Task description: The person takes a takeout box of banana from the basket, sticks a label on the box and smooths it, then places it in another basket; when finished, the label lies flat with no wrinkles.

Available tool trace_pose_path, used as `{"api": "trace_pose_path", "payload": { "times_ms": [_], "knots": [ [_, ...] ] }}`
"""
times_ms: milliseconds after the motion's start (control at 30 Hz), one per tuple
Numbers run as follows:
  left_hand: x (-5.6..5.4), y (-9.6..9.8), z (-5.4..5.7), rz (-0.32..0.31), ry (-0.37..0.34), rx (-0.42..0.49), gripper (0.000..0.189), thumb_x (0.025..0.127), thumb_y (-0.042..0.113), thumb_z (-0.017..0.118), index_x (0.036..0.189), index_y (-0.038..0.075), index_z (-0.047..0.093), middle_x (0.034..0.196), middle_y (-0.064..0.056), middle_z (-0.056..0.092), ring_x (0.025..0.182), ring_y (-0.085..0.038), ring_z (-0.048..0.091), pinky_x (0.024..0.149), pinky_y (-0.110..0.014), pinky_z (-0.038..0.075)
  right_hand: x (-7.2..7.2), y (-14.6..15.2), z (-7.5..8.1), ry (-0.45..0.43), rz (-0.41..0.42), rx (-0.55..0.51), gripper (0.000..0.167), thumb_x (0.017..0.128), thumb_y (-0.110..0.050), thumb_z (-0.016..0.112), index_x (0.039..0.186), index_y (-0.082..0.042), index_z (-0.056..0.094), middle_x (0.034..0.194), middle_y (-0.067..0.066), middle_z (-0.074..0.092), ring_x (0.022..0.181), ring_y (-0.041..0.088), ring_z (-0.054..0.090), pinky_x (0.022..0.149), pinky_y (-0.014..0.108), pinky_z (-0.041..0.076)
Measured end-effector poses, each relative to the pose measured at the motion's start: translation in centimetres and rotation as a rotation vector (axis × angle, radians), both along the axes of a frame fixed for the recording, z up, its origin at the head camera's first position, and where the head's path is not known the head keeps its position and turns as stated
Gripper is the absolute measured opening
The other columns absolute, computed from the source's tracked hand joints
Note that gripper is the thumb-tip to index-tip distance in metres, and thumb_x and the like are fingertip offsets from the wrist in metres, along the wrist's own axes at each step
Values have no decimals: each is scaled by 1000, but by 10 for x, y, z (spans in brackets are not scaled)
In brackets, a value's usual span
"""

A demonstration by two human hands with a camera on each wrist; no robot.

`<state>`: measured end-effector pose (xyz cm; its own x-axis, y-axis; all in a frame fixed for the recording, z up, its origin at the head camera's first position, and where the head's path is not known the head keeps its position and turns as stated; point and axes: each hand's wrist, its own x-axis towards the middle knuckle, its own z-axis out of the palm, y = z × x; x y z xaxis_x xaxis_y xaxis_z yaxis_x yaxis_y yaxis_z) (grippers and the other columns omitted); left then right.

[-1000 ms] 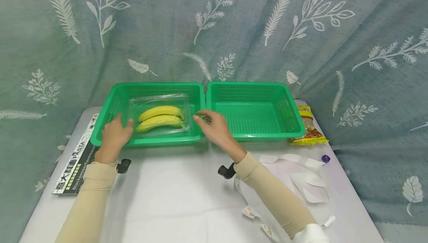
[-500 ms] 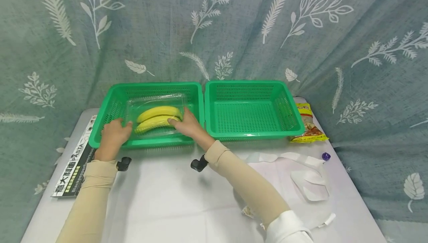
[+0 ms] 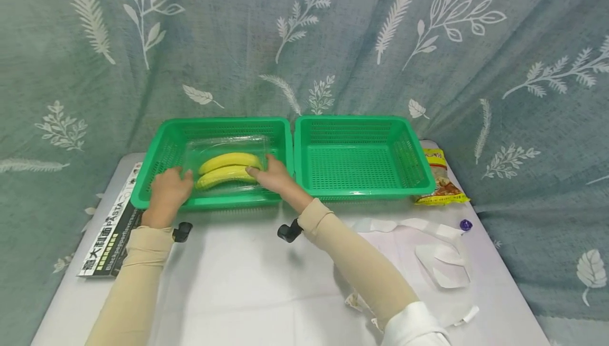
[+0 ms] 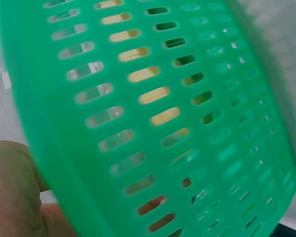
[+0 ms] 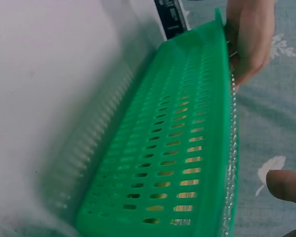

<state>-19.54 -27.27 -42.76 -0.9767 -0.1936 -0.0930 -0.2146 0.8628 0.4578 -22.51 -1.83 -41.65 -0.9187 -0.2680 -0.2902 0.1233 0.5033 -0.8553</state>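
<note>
Two yellow bananas (image 3: 230,162) lie under a clear plastic clamshell box (image 3: 200,150) inside the left green basket (image 3: 157,147). My left hand (image 3: 167,191) reaches over the basket's near left rim and grips the box's left end, its fingers bent down. Its fingertip (image 4: 152,203) shows through the slots in the left wrist view. My right hand (image 3: 277,179) is at the box's right end, thumb stretched over the lid toward the bananas. In the right wrist view that thumb (image 5: 288,186) stands apart from the box's crimped edge; I cannot tell what its hidden fingers do.
A second green basket (image 3: 363,194) stands close on the right with nothing in it. A black and white pasta box (image 3: 111,235) lies at left, a yellow snack bag (image 3: 442,182) at right. White strips (image 3: 442,261) and a purple wrapped candy (image 3: 466,225) lie on the table.
My right hand has moved left from between the baskets to the box's right end. Over the last half second it stays there. My left hand stays at the left end; box and bananas look unmoved.
</note>
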Motion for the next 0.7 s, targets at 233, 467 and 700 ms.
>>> {"api": "trace_pose_path", "payload": {
  "times_ms": [233,467,700],
  "knots": [
    [7,7,14,59,185,88,61,107,32,34,152,-9,31,135,-43,51,127,-63,44,106,-73,29,7,8,14,76,4,-5,77,99,-44,58,160,-10,24,164,16,31,151,35,32,121,55,34],
    [16,25,33,85,437,201,54,105,32,40,148,-1,47,115,-34,62,102,-49,59,88,-63,43,21,35,32,180,-32,-115,71,100,-38,59,158,-12,28,161,18,32,143,40,42,114,55,42],
    [44,44,47,74,489,283,48,103,32,50,144,8,54,117,-26,62,103,-39,61,79,-40,42,50,69,42,261,-90,-181,60,100,-33,61,154,-19,38,154,13,41,131,33,51,100,50,52]
  ]
}}
